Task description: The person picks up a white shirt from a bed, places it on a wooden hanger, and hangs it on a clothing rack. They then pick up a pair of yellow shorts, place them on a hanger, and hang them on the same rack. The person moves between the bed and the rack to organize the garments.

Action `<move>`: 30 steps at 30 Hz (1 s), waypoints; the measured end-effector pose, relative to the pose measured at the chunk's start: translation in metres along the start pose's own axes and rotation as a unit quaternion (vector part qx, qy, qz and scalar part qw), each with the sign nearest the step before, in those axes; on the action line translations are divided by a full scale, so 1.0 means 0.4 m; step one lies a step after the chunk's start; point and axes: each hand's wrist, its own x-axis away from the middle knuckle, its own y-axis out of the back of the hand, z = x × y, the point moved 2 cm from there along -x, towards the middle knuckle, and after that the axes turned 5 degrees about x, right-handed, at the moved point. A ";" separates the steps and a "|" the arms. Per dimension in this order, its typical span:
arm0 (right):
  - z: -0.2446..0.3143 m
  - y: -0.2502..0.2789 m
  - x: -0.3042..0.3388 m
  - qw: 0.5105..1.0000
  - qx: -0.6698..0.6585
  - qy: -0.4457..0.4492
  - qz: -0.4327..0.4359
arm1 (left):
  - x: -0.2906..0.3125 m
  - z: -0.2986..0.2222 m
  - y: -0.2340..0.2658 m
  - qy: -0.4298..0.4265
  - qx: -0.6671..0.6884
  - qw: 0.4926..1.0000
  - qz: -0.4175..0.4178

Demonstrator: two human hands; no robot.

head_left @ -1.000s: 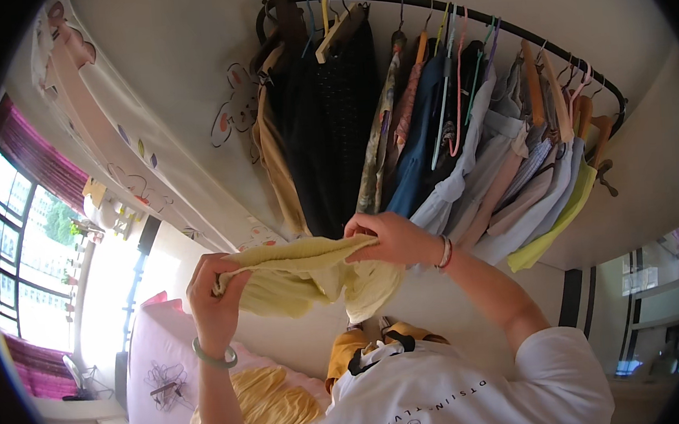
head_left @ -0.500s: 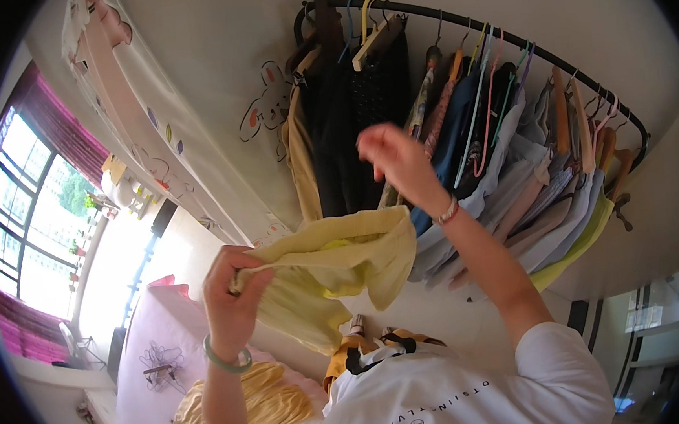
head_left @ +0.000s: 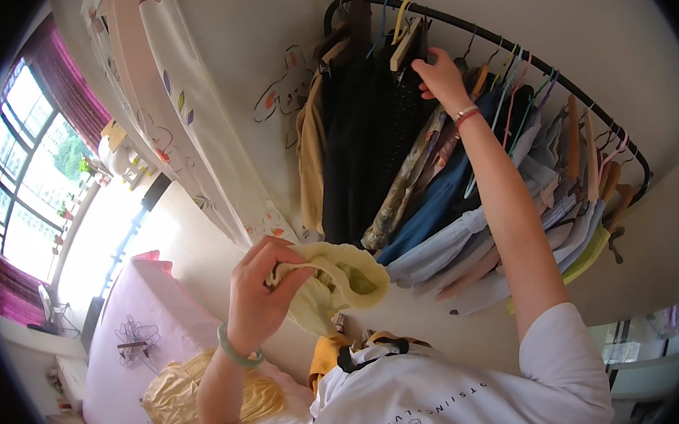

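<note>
A pale yellow garment hangs in front of me, its open edge gathered between the thumb and fingers of my left hand. The cloth droops to the right of that hand, and I cannot tell which kind of garment it is. My right hand is up at the clothes rack, fingers curled at the end of a wooden clip hanger. A black garment hangs from this hanger. What lies between my right fingers is hidden.
Several garments hang along the curved black rail, among them a blue one and a patterned one. A pale curtain falls at the left. A pink-covered bed at lower left bears yellow clothing and wire hangers.
My right hand has gone up and right to the wooden clip hanger. My left hand has shifted right with the pale yellow garment, which now hangs more bunched. The view has turned a little.
</note>
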 end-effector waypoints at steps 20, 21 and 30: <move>-0.038 0.040 0.090 0.998 -0.045 0.013 -0.052 | -0.322 -0.009 -0.206 -0.048 0.132 0.990 -0.013; -0.043 0.041 0.102 0.993 0.019 0.069 -0.099 | -0.334 0.001 -0.213 -0.039 0.136 0.990 -0.016; 0.106 -0.146 0.439 0.938 0.044 0.317 0.133 | -0.255 0.084 -0.078 0.029 0.174 0.977 -0.116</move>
